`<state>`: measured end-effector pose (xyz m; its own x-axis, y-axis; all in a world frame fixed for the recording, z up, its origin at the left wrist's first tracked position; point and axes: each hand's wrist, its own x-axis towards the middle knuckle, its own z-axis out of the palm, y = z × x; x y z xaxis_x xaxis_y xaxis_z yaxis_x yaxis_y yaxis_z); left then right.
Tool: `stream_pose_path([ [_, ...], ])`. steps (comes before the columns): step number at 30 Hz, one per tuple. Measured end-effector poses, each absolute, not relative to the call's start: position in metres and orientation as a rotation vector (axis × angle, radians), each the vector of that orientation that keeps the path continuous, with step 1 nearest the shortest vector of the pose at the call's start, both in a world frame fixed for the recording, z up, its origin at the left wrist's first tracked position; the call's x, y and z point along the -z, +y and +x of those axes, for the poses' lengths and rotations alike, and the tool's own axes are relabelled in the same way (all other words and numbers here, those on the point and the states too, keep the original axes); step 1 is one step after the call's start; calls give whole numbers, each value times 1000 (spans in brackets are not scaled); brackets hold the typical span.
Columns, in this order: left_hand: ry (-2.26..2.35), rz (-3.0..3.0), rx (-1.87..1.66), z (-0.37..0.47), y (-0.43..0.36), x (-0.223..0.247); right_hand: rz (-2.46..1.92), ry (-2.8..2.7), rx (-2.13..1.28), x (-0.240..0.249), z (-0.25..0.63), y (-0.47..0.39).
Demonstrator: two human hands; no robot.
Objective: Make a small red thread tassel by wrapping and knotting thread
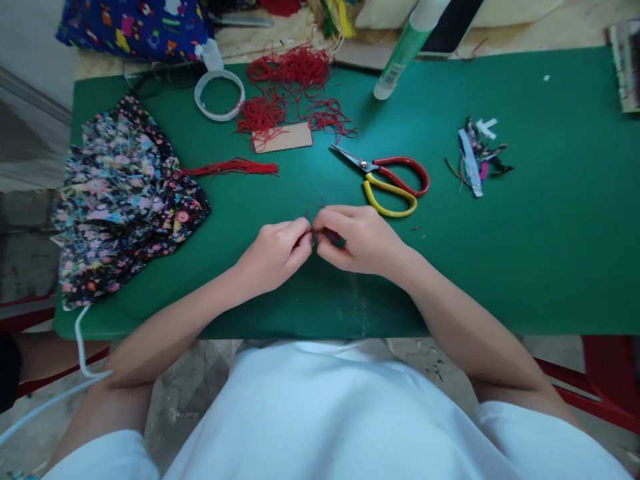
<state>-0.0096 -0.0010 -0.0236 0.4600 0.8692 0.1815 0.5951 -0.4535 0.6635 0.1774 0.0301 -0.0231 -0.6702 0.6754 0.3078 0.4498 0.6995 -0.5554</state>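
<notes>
My left hand (281, 252) and my right hand (356, 239) meet over the front middle of the green mat, fingertips almost touching. Both are closed in a pinch on a thin piece of red thread (308, 212), mostly hidden by the fingers. Just beyond my right hand lie scissors (373, 167) with one red and one yellow handle, blades pointing to the far left. A red tassel (235, 167) lies past my left hand, its left end against a floral fabric piece (125, 193). Behind it, tangled red thread (290, 70) is heaped around a small cardboard strip (284, 139).
The green mat (550, 267) covers the table. A tape roll (199, 97) and a blue patterned pouch (133, 30) are at the back left. A green glue stick (405, 53) stands at the back. Fabric scraps (475, 160) lie to the right. A white cord (80, 340) hangs off the left edge.
</notes>
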Motion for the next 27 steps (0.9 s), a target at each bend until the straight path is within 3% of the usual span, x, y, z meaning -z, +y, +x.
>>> stream_pose_path([
  [14,1313,2864,-627,-10,-6,32,-939,-2155,-1252,19,175,37],
  [21,1283,2679,-700,-10,-6,26,-955,-2094,-1353,18,174,37],
  [27,1240,2552,-737,-11,-5,24,-877,-1777,-1718,21,173,39],
])
